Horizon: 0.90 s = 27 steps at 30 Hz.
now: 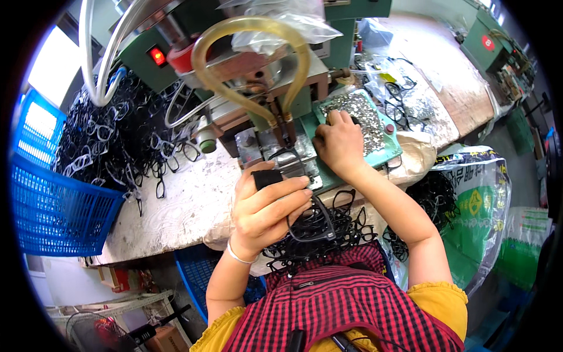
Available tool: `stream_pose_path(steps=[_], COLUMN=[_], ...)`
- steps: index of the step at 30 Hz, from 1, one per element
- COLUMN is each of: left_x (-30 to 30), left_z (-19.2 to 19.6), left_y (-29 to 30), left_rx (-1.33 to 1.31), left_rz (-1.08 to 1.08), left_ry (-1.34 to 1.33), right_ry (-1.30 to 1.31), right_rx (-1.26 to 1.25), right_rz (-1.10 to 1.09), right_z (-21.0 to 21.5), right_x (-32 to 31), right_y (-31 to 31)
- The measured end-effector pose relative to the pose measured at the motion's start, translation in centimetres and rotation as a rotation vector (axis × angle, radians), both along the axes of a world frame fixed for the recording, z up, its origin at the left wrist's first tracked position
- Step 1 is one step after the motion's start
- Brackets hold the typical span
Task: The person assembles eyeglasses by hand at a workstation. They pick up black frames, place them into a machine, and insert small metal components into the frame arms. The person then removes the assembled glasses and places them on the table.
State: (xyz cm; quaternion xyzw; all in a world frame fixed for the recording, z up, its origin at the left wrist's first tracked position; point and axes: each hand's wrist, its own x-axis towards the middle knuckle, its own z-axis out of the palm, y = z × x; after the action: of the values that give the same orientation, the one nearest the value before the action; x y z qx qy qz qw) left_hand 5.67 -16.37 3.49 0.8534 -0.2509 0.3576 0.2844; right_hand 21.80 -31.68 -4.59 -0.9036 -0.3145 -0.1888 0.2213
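Observation:
My left hand (pixel 267 208), a dark band wrapped around one finger, grips a black eyeglass frame (pixel 326 218) in front of the bench machine. Part of that frame reaches up to the metal fixture (pixel 302 149) beneath the machine's narrow black tool (pixel 287 130). Over the left side of a green tray (pixel 387 154) full of small shiny metal pieces (pixel 366 120), my right hand (pixel 340 144) has its fingers curled together. Whatever is between those fingertips is hidden. Many more black eyeglass frames (pixel 352 226) lie heaped at my lap.
A big pile of black frames (pixel 111 126) spreads on the bench at left, beside blue plastic baskets (pixel 64 205). A yellowish hose (pixel 249 22) loops over the machine. More glasses (pixel 399 97) lie beyond the tray. A green and white sack (pixel 475 205) stands at right.

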Motion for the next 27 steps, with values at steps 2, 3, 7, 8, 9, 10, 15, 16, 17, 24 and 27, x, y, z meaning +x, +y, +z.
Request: stream_pose_path(steps=[2,3,7,8,9,10,15,16,17,24,27], left_x=[-0.5,-0.8,-4.1,-5.1,-5.4,-5.6,-5.9,-6.2,-6.7,-4.9,-3.1], left_z=[-1.0,-1.4,-3.8,-4.6,-4.9,-5.2,-7.6,-8.9,-10.5,-15.7,-12.9], left_y=[-0.4,-0.7,-1.0,0.9,3.5,6.0,28.6,32.4,35.6,30.9,25.6], left_rx=[-0.055,-0.079,-0.052,0.098,0.143,0.185,0.103,0.037,-0.025,0.174,0.201], left_rz=[0.046,0.069,0.220,0.323,0.475,0.629,1.157,1.253,1.346,1.397,1.223], left_ry=[0.008,0.010,-0.068,-0.161,-0.204,-0.238,0.171,0.309,0.452,0.665,0.809], right_ry=[-0.027,-0.025,-0.051,-0.027,-0.001,0.093,0.225,0.186,0.240,0.351,0.227], right_rx=[-0.067,-0.068,-0.040,0.053,0.141,0.262,0.678,0.701,0.735,0.782,0.766], right_rz=[-0.021,-0.019,0.015,0.014,0.011,0.015,0.110,0.074,0.013,0.016,0.252], right_z=[-0.8,-1.2,-0.4,0.0,0.3,0.5,1.4,0.9,1.0,2.7,5.8], right_x=[0.5,0.8,0.3,0.3,0.2,0.2,1.4,1.7,1.5,-2.8,-3.1], right_y=[0.9,0.8,0.7,0.2,-0.5,-1.1,-2.8,-3.8,-4.7,-7.0,-4.1])
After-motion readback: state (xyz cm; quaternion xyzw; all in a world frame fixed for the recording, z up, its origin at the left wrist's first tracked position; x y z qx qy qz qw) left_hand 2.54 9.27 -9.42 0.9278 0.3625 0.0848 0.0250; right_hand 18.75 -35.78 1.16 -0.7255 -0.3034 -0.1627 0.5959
